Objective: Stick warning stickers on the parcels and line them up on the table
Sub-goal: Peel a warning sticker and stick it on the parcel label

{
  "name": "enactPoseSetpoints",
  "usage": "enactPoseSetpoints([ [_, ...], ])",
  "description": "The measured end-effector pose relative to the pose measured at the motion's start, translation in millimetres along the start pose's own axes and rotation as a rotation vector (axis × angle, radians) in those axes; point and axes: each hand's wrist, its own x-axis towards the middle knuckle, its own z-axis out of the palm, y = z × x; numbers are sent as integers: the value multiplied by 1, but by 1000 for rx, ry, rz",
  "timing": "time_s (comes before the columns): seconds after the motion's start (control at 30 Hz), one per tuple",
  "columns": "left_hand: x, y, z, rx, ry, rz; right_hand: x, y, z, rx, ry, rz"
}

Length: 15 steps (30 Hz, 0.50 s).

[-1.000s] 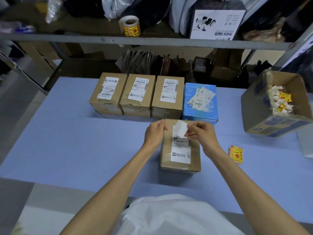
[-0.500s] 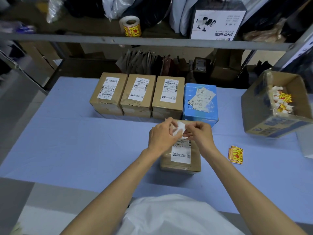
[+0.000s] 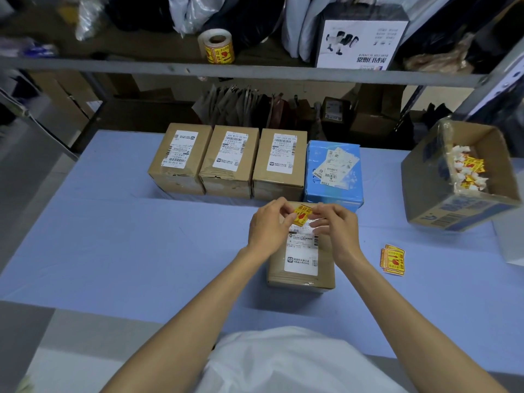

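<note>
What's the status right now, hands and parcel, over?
Hands: left hand and right hand both pinch the yellow warning sticker over the near parcel, far end. Sticker looks not yet pressed down. Nothing between sticker and parcel top.

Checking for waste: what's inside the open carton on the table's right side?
The open carton holds a heap of crumpled white backing papers with yellow-and-red sticker pieces among them. Its near wall covers anything lying deeper.
</note>
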Motion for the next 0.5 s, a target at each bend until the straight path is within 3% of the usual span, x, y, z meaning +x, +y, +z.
enactPoseSetpoints([
  [0.1,1,-1,-4,-367,-59,-187,6,2,-5,-120,32,-37],
  [0.2,2,-1,-4,-556,-121,-272,8,3,-7,-133,-57,-25],
  [0.5,3,-6,3,-527,-152,-363,9,9,-5,-124,10,-18],
])
